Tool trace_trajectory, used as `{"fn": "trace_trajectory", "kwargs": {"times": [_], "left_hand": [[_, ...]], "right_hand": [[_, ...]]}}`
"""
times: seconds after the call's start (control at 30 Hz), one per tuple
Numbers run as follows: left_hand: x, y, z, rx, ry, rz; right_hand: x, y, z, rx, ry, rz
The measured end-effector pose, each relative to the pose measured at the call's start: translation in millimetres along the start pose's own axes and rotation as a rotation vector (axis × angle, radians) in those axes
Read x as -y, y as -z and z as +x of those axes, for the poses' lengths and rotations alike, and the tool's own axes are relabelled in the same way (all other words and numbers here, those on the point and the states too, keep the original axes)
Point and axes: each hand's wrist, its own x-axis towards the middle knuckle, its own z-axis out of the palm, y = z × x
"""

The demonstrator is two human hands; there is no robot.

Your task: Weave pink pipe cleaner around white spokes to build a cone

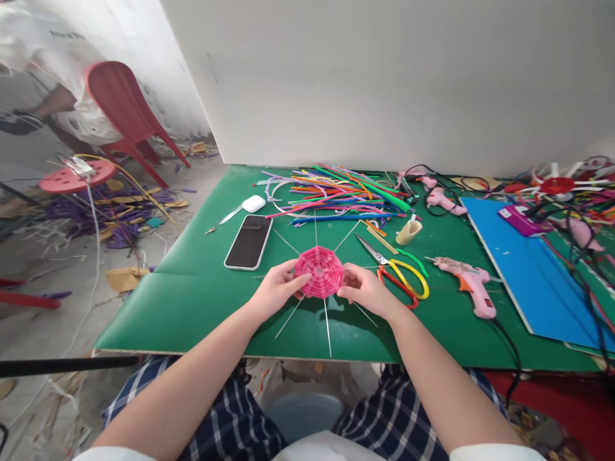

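Between my hands is a pink woven disc (319,274), roughly eight-sided, with thin white spokes sticking out all round it. My left hand (281,285) pinches its left edge, the thumb lying on top. At the right edge my right hand (361,287) grips the disc between thumb and curled fingers. Scissors (402,272) with one yellow and one red handle lie just right of my right hand. A phone (248,242) with a dark screen rests beyond my left hand.
Behind the disc lies a pile of coloured strips (336,192) on the green table (192,294). To the right are a pink glue gun (471,285) with its cord, a beige cup (409,232) and a blue board (519,275). A person sits on a red chair (120,102) at left.
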Motion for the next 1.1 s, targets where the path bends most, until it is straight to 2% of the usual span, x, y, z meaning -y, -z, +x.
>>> {"fn": "trace_trajectory", "kwargs": {"times": [0.23, 0.37, 0.47, 0.57, 0.67, 0.77, 0.87, 1.0, 1.1], "left_hand": [[-3.5, 6.7, 0.8, -0.18, -0.096, -0.029], [-5.4, 5.3, -0.6, -0.164, -0.109, -0.069], [-4.1, 4.0, -1.2, -0.109, -0.132, -0.067], [-3.3, 4.8, -0.7, -0.056, -0.145, -0.037], [-6.5, 10.8, 1.0, -0.084, -0.151, 0.052], [-12.8, 23.7, 3.4, -0.149, -0.178, 0.151], [-17.3, 41.2, 5.8, -0.303, -0.226, 0.148], [-17.1, 59.3, 8.3, -0.5, -0.273, 0.071], [-16.8, 61.4, 8.5, -0.552, -0.292, 0.043]], "right_hand": [[3.2, 12.6, -4.2, 0.111, -0.042, 0.113], [4.4, 5.7, -3.9, 0.079, -0.066, 0.123], [4.6, -1.4, -3.4, 0.071, -0.081, 0.093], [6.0, -4.1, -4.2, -0.008, -0.041, 0.089], [7.8, -1.9, -5.1, -0.118, -0.013, 0.12], [7.0, 3.4, -5.0, -0.243, 0.029, 0.17], [3.7, 9.6, -4.4, -0.344, 0.089, 0.209], [1.6, 13.3, -3.8, -0.396, 0.113, 0.211], [2.7, 9.2, -3.0, -0.395, 0.072, 0.211]]}}
